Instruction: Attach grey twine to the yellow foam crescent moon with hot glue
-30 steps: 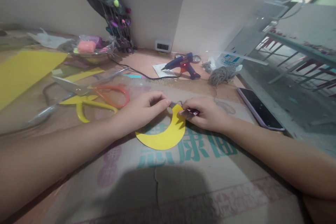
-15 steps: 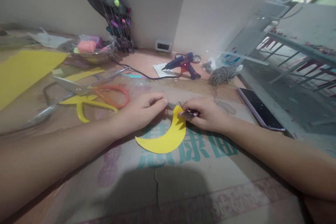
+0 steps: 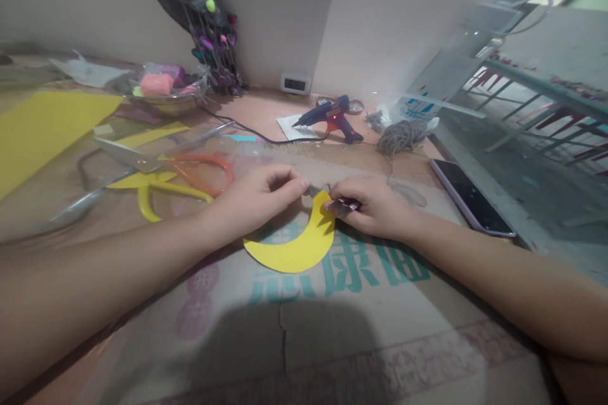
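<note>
My left hand [image 3: 278,193] is closed in a pinch on a short bit of grey yarn [image 3: 313,190] at the tip of a yellow paper crescent [image 3: 295,254]. The crescent's upper end meets the fingers of my right hand [image 3: 368,205], which are curled and closed on it. A small dark, shiny pointed tool [image 3: 344,205] also sticks out of my right fist and casts a shadow on the paper; its kind cannot be made out. From the ball of grey yarn [image 3: 403,137], a strand runs down toward my right hand.
Large scissors with orange and yellow handles [image 3: 202,172] lie left of my hands. A blue glue gun [image 3: 330,117] with its cord stands behind them. A phone [image 3: 470,196] lies at the right edge. Left are yellow paper [image 3: 52,133] and a bowl [image 3: 166,104] of wrapped pieces.
The crescent's lower part has lifted slightly, and its left tip now lies nearer my left wrist. My left fingertips have shifted a little to the right. My right hand has barely moved.
</note>
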{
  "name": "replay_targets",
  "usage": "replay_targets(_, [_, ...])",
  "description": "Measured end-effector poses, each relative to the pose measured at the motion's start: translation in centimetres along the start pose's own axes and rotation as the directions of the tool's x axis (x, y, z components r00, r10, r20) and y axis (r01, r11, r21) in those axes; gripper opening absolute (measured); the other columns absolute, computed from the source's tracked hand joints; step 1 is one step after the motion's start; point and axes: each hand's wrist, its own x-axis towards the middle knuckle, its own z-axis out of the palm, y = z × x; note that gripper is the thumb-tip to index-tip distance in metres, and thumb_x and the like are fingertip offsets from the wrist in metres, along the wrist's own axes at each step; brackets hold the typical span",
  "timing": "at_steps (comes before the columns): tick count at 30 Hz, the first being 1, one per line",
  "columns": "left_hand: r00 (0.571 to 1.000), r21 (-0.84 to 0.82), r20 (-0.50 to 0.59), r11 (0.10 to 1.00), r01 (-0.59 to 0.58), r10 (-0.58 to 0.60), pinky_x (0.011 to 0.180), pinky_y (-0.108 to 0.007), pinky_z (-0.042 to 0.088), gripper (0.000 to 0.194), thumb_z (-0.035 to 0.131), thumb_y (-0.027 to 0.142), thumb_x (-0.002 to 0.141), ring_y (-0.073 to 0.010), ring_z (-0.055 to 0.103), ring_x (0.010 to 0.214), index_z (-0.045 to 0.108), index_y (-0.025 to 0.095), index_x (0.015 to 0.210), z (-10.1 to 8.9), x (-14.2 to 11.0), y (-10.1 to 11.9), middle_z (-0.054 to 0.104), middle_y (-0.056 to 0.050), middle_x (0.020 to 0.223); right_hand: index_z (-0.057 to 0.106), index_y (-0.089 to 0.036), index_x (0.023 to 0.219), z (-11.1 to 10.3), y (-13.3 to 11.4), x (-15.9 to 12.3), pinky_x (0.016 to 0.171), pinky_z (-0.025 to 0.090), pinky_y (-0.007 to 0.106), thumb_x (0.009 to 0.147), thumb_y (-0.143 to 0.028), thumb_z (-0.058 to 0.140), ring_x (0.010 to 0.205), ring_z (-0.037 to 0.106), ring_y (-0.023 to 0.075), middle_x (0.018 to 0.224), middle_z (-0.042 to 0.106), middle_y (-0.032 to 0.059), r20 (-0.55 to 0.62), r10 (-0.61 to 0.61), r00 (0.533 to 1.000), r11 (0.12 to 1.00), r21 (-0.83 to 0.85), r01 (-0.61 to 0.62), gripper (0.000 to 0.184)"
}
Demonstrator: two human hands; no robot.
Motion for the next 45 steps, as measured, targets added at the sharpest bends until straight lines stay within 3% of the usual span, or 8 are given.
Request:
replay_targets(13, [1.0,0.077,0.001,0.997,-0.031,0.031,0.06,-0.025,0.04,0.03,0.051,0.045,0.088,-0.0146,0.056,0.069,0.064,0.018,0.081,-0.06,0.1,-0.12,0.065,0.0,0.076,0.059,-0.018,0.076,-0.02,0.2,-0.11,0.059,0.034,0.022,0.081,-0.018,0.055,0.06,0.052,0.0114,0.066,0.061,0.0004,0.048,-0.012,0.999,1.0,-0.027,0.013,0.007])
replay_targets(25, [0.998,-0.063,0.043,0.997,-0.04,0.043,0.065,-0.025,0.042,0.031,0.046,0.041,0.091,-0.0138,0.058,0.073,0.061,0.017,0.078,0.01,0.09,-0.61,0.065,0.0,0.077,0.06,-0.017,0.076,0.14,0.36,-0.14,0.059,0.034,0.022,0.082,-0.02,0.055,0.061,0.055,0.0124,0.067,0.063,0.0017,0.031,-0.032,0.999,0.999,-0.038,0.033,0.008])
replay_targets(33, [0.997,-0.109,0.066,0.993,0.054,-0.047,0.061,-0.025,0.043,0.024,0.051,0.041,0.088,-0.0153,0.06,0.074,0.062,0.019,0.089,-0.05,-0.03,-0.54,0.068,-0.002,0.084,0.059,-0.017,0.076,0.08,0.31,-0.15,0.058,0.033,0.022,0.083,-0.018,0.054,0.059,0.051,0.0112,0.066,0.061,0.0008,0.019,-0.046,0.999,0.999,-0.019,0.047,0.008])
replay_targets(39, [0.997,-0.123,0.07,0.992,0.035,-0.026,0.061,-0.025,0.044,0.028,0.05,0.043,0.089,-0.0151,0.06,0.072,0.062,0.018,0.087,-0.04,0.02,-0.67,0.067,-0.002,0.083,0.059,-0.017,0.076,0.11,0.23,-0.15,0.058,0.033,0.021,0.083,-0.019,0.055,0.059,0.051,0.0108,0.066,0.061,0.0006,0.027,-0.021,0.999,1.0,0.002,0.021,0.008])
replay_targets(45, [0.997,-0.145,0.079,0.989,0.001,0.011,0.061,-0.023,0.043,0.033,0.048,0.044,0.09,-0.0134,0.059,0.071,0.061,0.016,0.079,-0.06,0.16,-0.82,0.064,-0.001,0.076,0.06,-0.017,0.078,0.04,0.32,-0.14,0.059,0.035,0.023,0.085,-0.021,0.055,0.061,0.053,0.0121,0.065,0.061,0.0011,0.021,-0.075,0.997,0.997,-0.006,0.075,0.01])
